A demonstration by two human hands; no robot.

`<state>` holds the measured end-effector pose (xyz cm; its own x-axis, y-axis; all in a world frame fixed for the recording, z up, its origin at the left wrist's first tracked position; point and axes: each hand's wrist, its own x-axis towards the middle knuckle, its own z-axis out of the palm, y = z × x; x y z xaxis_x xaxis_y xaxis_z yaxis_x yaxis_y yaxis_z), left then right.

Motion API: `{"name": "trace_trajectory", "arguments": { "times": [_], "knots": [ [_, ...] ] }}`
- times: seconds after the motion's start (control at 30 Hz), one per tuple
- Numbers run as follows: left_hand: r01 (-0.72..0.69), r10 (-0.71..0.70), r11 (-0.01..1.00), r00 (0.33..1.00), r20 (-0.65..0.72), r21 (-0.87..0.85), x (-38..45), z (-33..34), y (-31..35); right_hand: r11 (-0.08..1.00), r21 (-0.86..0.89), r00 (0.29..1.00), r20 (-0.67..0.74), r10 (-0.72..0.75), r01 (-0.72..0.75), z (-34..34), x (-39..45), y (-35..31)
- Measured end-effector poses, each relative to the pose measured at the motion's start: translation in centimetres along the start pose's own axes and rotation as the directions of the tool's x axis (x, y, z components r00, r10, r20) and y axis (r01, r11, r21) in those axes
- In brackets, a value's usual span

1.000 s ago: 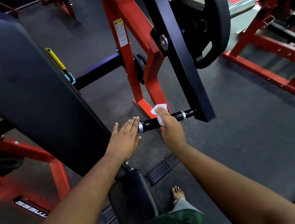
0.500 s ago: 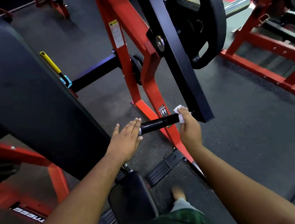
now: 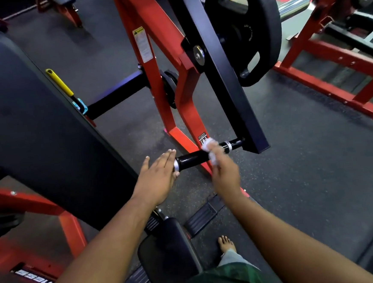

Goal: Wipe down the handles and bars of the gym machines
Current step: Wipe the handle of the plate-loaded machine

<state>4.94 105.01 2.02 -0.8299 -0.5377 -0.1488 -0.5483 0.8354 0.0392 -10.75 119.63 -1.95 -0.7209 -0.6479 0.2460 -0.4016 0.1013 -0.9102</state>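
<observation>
Gym machine frame (image 3: 152, 61) in red steel fills the middle of the view, its slanted uprights running down to the dark rubber floor (image 3: 305, 165). A big black back pad (image 3: 35, 131) slopes across the left side, and a black lever arm (image 3: 220, 71) crosses the frame from the top down to the right, carrying a black weight plate (image 3: 259, 30) on its far side. Another red machine (image 3: 331, 67) stands well apart at the right edge. Below, a smaller black seat pad (image 3: 167, 250) sits between the person's forearms, with one bare foot (image 3: 226, 243) on the floor just beside it. A yellow-handled lever (image 3: 59, 81) sticks up behind the back pad.

At the bottom end of the lever arm a short black handle (image 3: 193, 157) juts out sideways toward the left, low in the centre of the view. The left hand (image 3: 156, 179) is flat with fingers straight and together, their tips touching the handle's chrome free end. The right hand (image 3: 224, 171) is wrapped over the handle farther along, near a chrome ring, fingers curled around a small white wipe (image 3: 209, 145) that it presses against the grip; this hand is motion-blurred, so the finger detail is soft. A small sticker (image 3: 202, 139) on the red frame shows just behind the wipe
</observation>
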Motion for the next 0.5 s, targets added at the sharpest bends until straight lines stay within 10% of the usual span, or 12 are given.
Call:
{"name": "trace_trajectory", "arguments": {
  "times": [0.2,0.37,0.5],
  "knots": [
    [-0.003,0.003,1.0,1.0,0.024,0.022,0.2,0.4,1.0,0.951,-0.301,0.981,0.15,0.121,-0.071,1.1,2.5,1.6],
    [-0.005,0.004,0.999,0.999,0.037,0.049,0.7,0.2,1.5,0.998,-0.027,0.974,0.224,-0.044,0.051,2.9,-0.5,-1.7],
    [0.004,-0.007,0.999,0.999,0.049,0.047,1.2,0.0,2.1,0.994,-0.064,0.995,0.032,0.092,-0.09,-1.8,4.4,-1.6]
  ]
}}
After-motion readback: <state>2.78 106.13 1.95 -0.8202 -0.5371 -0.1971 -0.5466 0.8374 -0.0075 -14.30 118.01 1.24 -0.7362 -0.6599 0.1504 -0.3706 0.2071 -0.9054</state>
